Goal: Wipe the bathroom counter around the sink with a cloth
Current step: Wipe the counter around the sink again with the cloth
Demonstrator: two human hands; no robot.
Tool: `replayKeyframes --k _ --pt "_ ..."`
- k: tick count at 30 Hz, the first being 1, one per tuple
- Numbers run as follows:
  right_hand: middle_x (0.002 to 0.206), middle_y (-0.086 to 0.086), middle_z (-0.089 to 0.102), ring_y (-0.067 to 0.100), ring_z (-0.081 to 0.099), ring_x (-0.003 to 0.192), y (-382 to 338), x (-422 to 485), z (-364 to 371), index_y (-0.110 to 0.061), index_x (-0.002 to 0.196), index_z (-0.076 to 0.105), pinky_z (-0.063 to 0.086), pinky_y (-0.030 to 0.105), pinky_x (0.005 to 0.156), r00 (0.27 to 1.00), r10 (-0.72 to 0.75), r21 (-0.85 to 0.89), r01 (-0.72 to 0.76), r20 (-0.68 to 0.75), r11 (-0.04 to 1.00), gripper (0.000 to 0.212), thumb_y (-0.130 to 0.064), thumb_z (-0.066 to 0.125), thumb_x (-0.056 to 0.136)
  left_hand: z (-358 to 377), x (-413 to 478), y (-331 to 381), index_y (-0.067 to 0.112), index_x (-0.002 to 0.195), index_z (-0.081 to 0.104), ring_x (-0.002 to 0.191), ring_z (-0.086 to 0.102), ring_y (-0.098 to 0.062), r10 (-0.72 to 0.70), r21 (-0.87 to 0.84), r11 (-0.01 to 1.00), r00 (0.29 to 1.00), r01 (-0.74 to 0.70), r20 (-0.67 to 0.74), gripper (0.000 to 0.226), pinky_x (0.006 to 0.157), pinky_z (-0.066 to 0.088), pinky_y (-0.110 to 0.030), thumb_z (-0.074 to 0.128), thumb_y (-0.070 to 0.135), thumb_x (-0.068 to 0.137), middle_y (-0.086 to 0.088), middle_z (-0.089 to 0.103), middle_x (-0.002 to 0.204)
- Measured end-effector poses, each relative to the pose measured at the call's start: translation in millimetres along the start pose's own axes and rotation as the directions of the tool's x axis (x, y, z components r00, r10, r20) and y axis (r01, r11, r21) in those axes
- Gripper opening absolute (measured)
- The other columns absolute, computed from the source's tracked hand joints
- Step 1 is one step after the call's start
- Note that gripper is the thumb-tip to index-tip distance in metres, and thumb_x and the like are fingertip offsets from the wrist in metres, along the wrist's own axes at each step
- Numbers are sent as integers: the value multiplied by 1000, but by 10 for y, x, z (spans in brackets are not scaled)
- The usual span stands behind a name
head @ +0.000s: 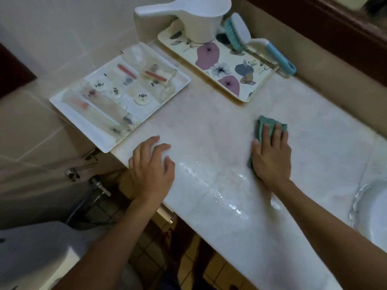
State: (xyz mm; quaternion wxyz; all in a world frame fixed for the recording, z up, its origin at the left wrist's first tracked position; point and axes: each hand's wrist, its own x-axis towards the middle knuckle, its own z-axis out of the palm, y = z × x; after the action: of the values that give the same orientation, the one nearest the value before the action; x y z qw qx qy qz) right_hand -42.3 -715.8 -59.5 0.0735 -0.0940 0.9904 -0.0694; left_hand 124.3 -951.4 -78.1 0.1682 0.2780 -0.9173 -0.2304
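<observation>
Fingers point(266, 131) of my right hand point(272, 155), straight and together, press the green cloth point(270, 122) flat on the tabletop point(209, 126), well left of the sink point(374, 218). My left hand point(151, 164) rests at the edge, fingers loosely spread. Even pressure and overlapping strokes should lift the wet streaks point(219, 191).

Two hands point(151, 164) point(272, 158), one cloth point(269, 124), two trays point(100, 141) point(230, 65), two brushes point(236, 31) point(276, 55), one white scoop point(201, 19), one sink point(374, 216).

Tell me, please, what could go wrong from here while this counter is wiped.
1. The white tray seems to overhang the counter at its left end; a leftward sweep of the cloth under the right hand might nudge it off.
2. Water streaks lie near the front edge, so the left hand resting there could slip.
</observation>
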Motion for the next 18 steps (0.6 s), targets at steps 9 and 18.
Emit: replayKeyframes --k 9,18 --pt "162 3 -7 21 -14 148 -1003 -1123 211 -25 154 3 5 37 119 809 -576 7 579 116 815 59 -44 21 102 -21 -5 15 25 110 67 123 44 -20 -16 -81 997 1000 16 1 30 93 33 -38 44 28 91 5 52 136" --pt "162 4 10 22 6 149 787 -667 -152 -27 153 14 21 42 115 919 -381 -60 388 102 920 60 -52 16 98 -12 -15 4 24 111 66 122 43 -19 -19 -64 998 999 21 30 30 92 31 -34 48 29 88 4 51 136"
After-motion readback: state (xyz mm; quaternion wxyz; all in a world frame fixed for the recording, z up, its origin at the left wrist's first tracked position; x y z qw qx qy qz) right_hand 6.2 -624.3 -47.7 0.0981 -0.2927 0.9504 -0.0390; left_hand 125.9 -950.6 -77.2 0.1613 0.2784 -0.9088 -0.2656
